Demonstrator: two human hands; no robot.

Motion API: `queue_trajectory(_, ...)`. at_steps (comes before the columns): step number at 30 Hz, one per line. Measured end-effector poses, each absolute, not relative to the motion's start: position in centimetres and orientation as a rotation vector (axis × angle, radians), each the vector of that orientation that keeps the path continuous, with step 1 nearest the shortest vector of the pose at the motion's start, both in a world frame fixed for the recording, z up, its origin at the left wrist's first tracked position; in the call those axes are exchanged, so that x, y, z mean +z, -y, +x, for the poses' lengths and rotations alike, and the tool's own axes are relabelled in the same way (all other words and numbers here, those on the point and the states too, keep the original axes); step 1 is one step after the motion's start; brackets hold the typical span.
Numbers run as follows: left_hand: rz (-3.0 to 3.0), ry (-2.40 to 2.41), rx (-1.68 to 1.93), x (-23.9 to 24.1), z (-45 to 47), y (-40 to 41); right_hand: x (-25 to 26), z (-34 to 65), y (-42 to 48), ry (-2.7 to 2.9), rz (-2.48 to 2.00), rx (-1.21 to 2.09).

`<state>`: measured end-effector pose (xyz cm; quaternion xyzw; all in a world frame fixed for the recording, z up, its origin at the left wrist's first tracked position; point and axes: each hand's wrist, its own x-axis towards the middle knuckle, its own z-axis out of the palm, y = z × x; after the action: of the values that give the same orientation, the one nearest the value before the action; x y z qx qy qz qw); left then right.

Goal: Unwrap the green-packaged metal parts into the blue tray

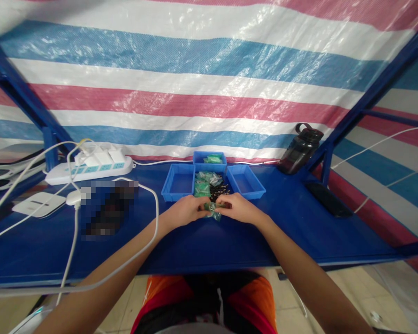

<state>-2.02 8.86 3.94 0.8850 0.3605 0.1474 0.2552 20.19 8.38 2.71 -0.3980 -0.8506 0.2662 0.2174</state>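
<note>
Between my two hands is a small clear-green plastic bag (214, 214), pinched from both sides above the blue tabletop. My left hand (190, 209) grips its left edge with thumb and fingers together. From the other side, my right hand (238, 207) pinches the upper right part. What the bag contains is too small to make out. Just beyond my hands lie several green bags (202, 187) and a heap of small dark and brassy pieces (219, 191), set between blue trays.
A left blue tray (178, 182), a right blue tray (246, 181) and a back tray (209, 157) with green packets surround the heap. A power strip (91, 170) and looping white cables (156, 204) lie left. A dark bottle (301, 148) and black phone-like object (329, 199) are right.
</note>
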Motion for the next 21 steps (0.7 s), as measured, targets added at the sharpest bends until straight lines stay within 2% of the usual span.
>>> queue_trajectory(9, 2.443, -1.015, 0.393, 3.77, -2.01, -8.94, 2.9, 19.95, -8.3, 2.351, -0.953, 0.566)
queue_trajectory(21, 2.478, -1.024, 0.375, 4.1, -1.88, -8.78, 2.89, 20.12, -8.59, 2.415, -0.984, 0.595)
